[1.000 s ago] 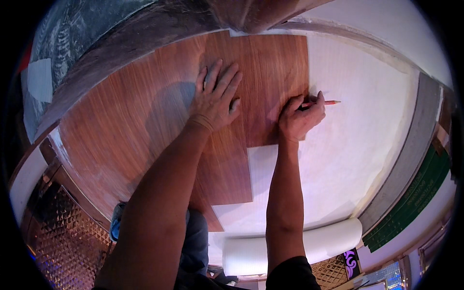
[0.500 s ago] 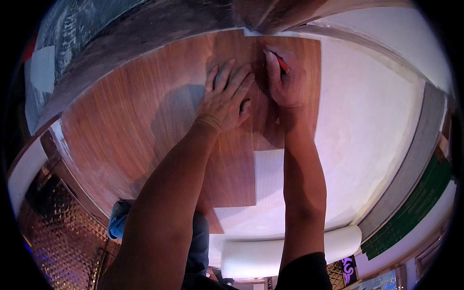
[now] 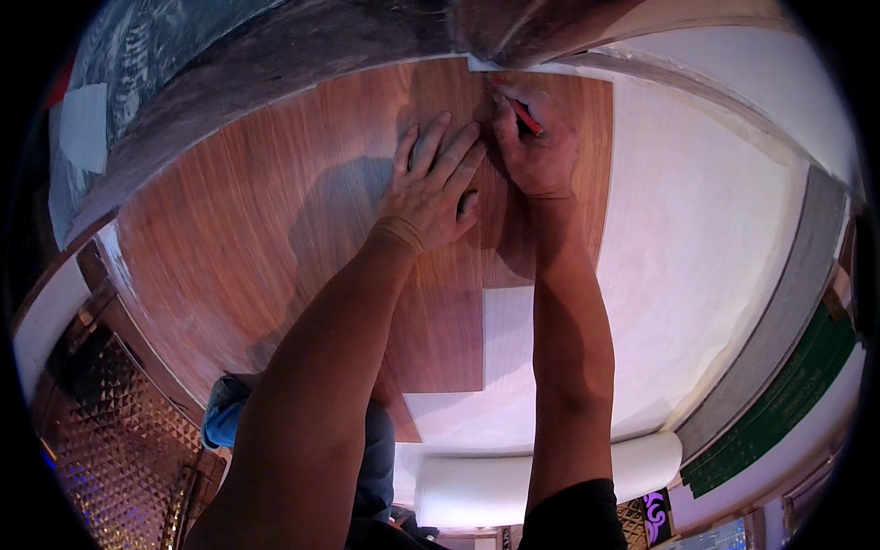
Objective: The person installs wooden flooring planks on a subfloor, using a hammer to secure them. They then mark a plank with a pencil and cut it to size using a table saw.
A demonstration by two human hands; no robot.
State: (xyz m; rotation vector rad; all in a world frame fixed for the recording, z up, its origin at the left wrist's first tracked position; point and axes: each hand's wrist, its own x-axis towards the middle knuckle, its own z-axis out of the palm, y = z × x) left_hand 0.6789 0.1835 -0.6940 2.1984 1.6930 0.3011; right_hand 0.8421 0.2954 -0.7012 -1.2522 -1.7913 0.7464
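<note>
My left hand (image 3: 426,188) lies flat with fingers spread on the brown wood-grain floor planks (image 3: 247,220). To its right, my right hand (image 3: 543,151) pinches a red pencil (image 3: 525,117), its tip toward the far end of a plank at the wall. The plank under my right hand (image 3: 591,174) ends along a straight edge beside white sheeting. A stepped gap between planks shows the same white sheet (image 3: 642,229) below. Where the pencil tip meets the surface is small and shadowed.
A rolled white underlay (image 3: 458,490) lies near me. Grey strip (image 3: 761,339) and green boards (image 3: 779,412) run along the right side. A dark wall base (image 3: 321,55) bounds the far side, with a brown corner (image 3: 541,37). Gold patterned panels (image 3: 119,449) stand at the lower left.
My right hand has moved slightly with the pencil, which now tilts a little differently near the far plank end. My left hand stays flat in nearly the same place.
</note>
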